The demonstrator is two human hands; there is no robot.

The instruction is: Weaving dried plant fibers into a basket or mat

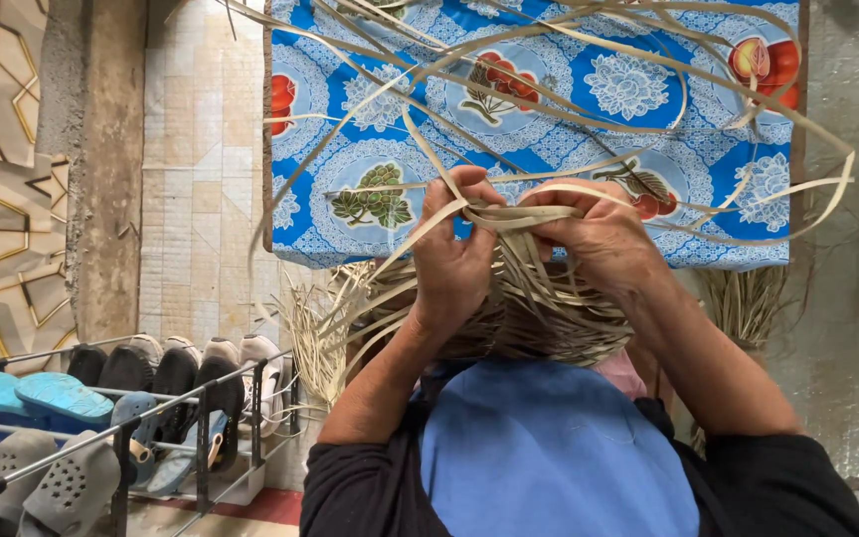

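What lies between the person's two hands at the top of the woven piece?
In the head view, a flat bundle of pale straw strips bridges the gap between the left hand and right hand; both hands pinch it above the woven piece.

Soft even daylight, faint shadows, sharp centre, wide-angle bending at edges

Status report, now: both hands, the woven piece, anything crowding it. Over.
Left hand and right hand both pinching flat straw strips atop the half-woven straw piece. Loose strip ends arc over the blue patterned cloth. Nothing blocking.
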